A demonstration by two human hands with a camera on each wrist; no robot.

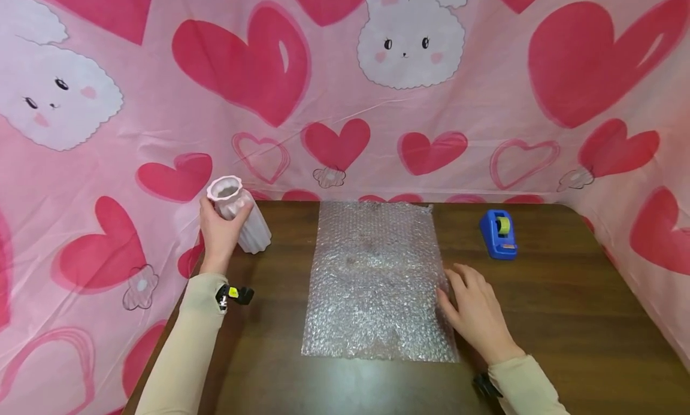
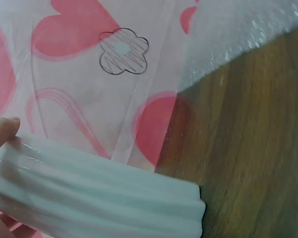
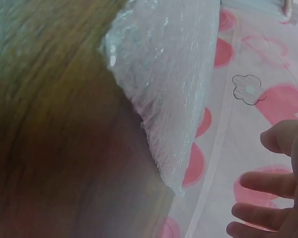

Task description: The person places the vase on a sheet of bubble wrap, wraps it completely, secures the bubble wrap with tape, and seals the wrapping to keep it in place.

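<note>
At the table's left side, my left hand [image 1: 218, 235] grips a white fluted vase [image 1: 255, 230] near its neck, thumb on one side and fingers round the other. The vase has a scalloped rim and leans; I cannot tell whether its base touches the table. In the left wrist view the ribbed vase body [image 2: 99, 193] runs across the bottom, with the thumb at its left end. A sheet of bubble wrap [image 1: 377, 283] lies flat in the middle of the table. By its right edge hovers or rests my right hand [image 1: 477, 310], fingers spread and holding nothing.
A blue tape dispenser [image 1: 492, 240] with a yellowish roll stands at the back right of the dark wooden table [image 1: 566, 319]. Pink cloth [image 1: 323, 91] with hearts and rabbits hangs behind and along both sides.
</note>
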